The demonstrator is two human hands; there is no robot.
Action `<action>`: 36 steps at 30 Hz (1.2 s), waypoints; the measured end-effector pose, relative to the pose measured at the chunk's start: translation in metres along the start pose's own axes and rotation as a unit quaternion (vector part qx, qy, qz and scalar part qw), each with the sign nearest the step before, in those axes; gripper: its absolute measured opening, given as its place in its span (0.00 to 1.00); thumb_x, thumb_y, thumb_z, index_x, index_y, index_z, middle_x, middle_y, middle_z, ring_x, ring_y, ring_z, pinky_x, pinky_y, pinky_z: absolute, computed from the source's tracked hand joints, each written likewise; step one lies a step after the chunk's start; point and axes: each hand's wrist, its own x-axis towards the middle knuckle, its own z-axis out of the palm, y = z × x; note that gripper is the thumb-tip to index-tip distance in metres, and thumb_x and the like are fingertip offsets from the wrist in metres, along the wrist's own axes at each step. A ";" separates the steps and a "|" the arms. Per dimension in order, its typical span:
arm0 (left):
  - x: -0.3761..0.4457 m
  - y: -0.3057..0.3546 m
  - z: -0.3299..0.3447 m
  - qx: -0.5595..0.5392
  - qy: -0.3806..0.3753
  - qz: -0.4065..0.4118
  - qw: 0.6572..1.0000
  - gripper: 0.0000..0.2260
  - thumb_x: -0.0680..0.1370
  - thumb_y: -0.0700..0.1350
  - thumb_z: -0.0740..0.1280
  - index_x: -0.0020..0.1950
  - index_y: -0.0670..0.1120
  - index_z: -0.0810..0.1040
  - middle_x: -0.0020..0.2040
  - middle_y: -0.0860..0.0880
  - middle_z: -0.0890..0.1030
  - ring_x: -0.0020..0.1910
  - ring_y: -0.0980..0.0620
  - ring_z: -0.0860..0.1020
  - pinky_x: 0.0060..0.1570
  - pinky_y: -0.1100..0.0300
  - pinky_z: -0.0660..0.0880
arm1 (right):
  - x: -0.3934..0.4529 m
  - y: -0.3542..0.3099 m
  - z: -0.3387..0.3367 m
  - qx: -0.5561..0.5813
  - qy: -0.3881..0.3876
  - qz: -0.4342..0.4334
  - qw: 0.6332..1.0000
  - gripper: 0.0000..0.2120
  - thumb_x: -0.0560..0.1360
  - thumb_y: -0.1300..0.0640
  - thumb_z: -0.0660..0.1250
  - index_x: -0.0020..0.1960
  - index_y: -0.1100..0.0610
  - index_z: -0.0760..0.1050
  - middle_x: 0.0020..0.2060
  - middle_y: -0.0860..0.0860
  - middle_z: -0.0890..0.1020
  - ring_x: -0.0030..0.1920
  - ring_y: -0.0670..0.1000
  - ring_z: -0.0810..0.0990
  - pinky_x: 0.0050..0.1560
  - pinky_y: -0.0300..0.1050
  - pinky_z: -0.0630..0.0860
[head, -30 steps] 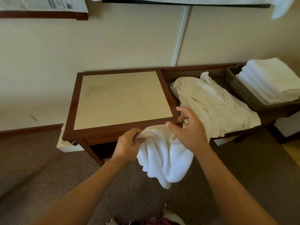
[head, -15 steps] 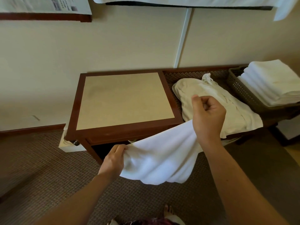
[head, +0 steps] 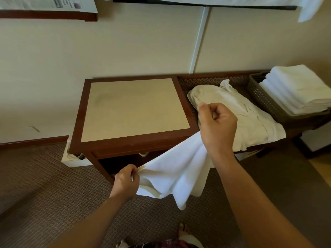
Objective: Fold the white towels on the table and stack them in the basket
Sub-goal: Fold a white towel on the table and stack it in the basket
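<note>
White towel (head: 177,173) held in the air in front of the table (head: 133,143) — stretched between both hands, slack hanging below. Left hand (head: 126,181) pinches one corner low, below the table's front edge. Right hand (head: 217,127) grips the other end higher, fist curled, off the table's right corner. Unfolded towel pile (head: 238,113) lies right of the table; basket (head: 265,101) beyond it — folded towels (head: 295,88) stacked inside.
</note>
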 end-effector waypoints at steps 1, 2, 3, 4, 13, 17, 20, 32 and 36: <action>0.000 0.000 -0.001 -0.002 0.003 -0.003 1.000 0.08 0.79 0.37 0.65 0.42 0.47 0.75 0.35 0.48 0.76 0.31 0.53 0.72 0.30 0.62 0.66 | 0.000 0.000 0.000 -0.001 -0.007 0.000 1.000 0.14 0.79 0.51 0.69 0.37 0.56 0.75 0.29 0.57 0.72 0.31 0.52 0.71 0.35 0.48 0.73; 0.000 -0.001 -0.002 -0.005 0.010 -0.010 1.000 0.09 0.79 0.36 0.65 0.41 0.46 0.74 0.34 0.47 0.75 0.30 0.52 0.70 0.30 0.60 0.66 | 0.001 0.001 -0.002 -0.010 -0.014 -0.004 1.000 0.14 0.79 0.51 0.69 0.38 0.56 0.75 0.29 0.55 0.73 0.31 0.51 0.71 0.36 0.48 0.73; 0.001 -0.002 -0.003 -0.011 0.022 -0.020 1.000 0.09 0.78 0.35 0.65 0.40 0.46 0.73 0.33 0.46 0.75 0.29 0.52 0.70 0.29 0.58 0.66 | 0.002 0.002 -0.004 -0.025 -0.024 -0.012 0.999 0.13 0.80 0.50 0.68 0.39 0.56 0.76 0.30 0.54 0.73 0.32 0.49 0.71 0.36 0.47 0.73; 0.003 -0.004 -0.005 -0.015 0.036 -0.035 0.999 0.10 0.78 0.34 0.64 0.39 0.45 0.72 0.33 0.45 0.74 0.28 0.51 0.69 0.28 0.57 0.66 | 0.004 0.004 -0.008 -0.045 -0.040 -0.018 0.998 0.12 0.81 0.49 0.67 0.43 0.55 0.76 0.31 0.52 0.73 0.32 0.45 0.72 0.36 0.42 0.73; 0.047 -0.002 -0.060 0.064 0.161 0.001 0.985 0.08 0.79 0.34 0.59 0.54 0.44 0.74 0.44 0.47 0.78 0.41 0.43 0.76 0.39 0.48 0.75 | 0.022 0.059 -0.049 -0.098 -0.274 0.162 0.943 0.17 0.80 0.64 0.61 0.67 0.53 0.66 0.47 0.49 0.69 0.46 0.46 0.70 0.45 0.39 0.68; 0.066 0.001 -0.087 0.176 0.184 0.062 0.965 0.09 0.77 0.40 0.58 0.43 0.45 0.78 0.39 0.49 0.78 0.35 0.45 0.76 0.33 0.50 0.75 | 0.029 0.092 -0.054 -0.085 -0.271 0.190 0.940 0.15 0.80 0.67 0.63 0.61 0.53 0.78 0.52 0.46 0.78 0.50 0.47 0.77 0.46 0.37 0.72; 0.066 0.008 -0.100 0.224 0.189 0.118 0.949 0.13 0.77 0.48 0.55 0.39 0.47 0.76 0.35 0.52 0.75 0.30 0.46 0.74 0.30 0.52 0.75 | 0.039 0.112 -0.056 -0.093 -0.236 0.174 0.952 0.12 0.78 0.67 0.69 0.56 0.53 0.83 0.45 0.47 0.79 0.46 0.44 0.76 0.42 0.27 0.72; 0.033 0.027 -0.081 0.292 0.227 0.226 0.901 0.18 0.82 0.53 0.60 0.46 0.42 0.81 0.41 0.48 0.78 0.33 0.41 0.79 0.27 0.50 0.76 | 0.082 0.167 -0.072 -0.020 -0.234 0.130 0.963 0.12 0.78 0.64 0.72 0.51 0.47 0.85 0.36 0.53 0.82 0.37 0.48 0.77 0.43 0.42 0.77; 0.030 0.026 -0.070 0.310 0.204 0.233 0.899 0.19 0.84 0.57 0.58 0.49 0.45 0.81 0.43 0.50 0.78 0.32 0.45 0.78 0.26 0.48 0.78 | 0.075 0.186 -0.076 -0.024 -0.175 0.127 0.976 0.13 0.77 0.64 0.73 0.51 0.46 0.84 0.36 0.48 0.84 0.34 0.43 0.77 0.39 0.34 0.75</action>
